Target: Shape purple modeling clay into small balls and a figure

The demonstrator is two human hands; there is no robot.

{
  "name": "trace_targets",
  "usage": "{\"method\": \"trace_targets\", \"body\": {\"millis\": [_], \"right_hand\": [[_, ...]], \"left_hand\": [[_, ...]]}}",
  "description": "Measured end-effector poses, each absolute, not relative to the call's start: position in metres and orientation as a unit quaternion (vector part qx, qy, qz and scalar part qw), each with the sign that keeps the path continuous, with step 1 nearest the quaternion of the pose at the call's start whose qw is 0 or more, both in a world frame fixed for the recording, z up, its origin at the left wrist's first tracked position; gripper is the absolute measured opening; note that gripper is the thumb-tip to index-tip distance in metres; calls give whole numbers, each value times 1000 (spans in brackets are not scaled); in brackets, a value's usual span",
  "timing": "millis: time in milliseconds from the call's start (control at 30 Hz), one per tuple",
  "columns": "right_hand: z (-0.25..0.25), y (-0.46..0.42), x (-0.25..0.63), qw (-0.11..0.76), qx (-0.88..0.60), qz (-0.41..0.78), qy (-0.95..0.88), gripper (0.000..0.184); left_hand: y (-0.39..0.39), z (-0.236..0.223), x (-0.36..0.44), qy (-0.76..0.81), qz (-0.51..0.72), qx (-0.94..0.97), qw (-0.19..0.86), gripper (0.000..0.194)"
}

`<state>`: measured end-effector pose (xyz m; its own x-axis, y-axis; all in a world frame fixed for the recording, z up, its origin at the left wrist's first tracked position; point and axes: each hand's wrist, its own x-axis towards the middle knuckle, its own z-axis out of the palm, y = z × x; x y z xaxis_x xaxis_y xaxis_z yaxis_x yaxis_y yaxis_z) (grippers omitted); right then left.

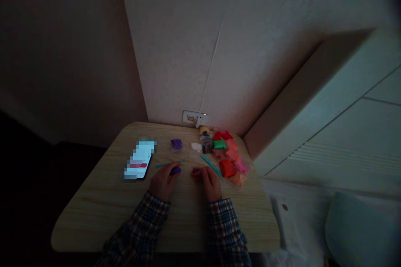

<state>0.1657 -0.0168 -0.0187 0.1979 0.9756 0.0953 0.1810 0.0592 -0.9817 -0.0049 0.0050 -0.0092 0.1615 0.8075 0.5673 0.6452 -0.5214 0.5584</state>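
The head view is dim and soft in detail — blackest along the lower left and in the upper-right corner — with the pixelated phone screen (139,159) glowing brightest.

The person's left forearm in a blue, brown and white plaid sleeve (140,221) slants inward and forward; the right forearm in a matching plaid sleeve (227,225) reaches more nearly straight ahead. Both cuffs end at the wrists. The bare left hand (162,181) is back upward, its index finger extended and thumb bent beneath. The bare right hand (210,183) curls inward, fingertips drawn together toward the left hand, well apart from it.
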Motion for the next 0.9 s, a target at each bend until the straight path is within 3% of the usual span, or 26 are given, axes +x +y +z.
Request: {"method": "trace_targets", "body": {"millis": [267,500,900], "right_hand": [[-16,-18,157,499,-572,372,-534,39],[-25,-16,167,546,-559,339,-523,25],[-28,-17,166,560,-555,339,-514,29]], "left_hand": [[1,-2,-1,478,416,768,96,15],[2,-4,-3,495,415,758,88,21],[1,-7,-5,511,400,756,92,27]]}}
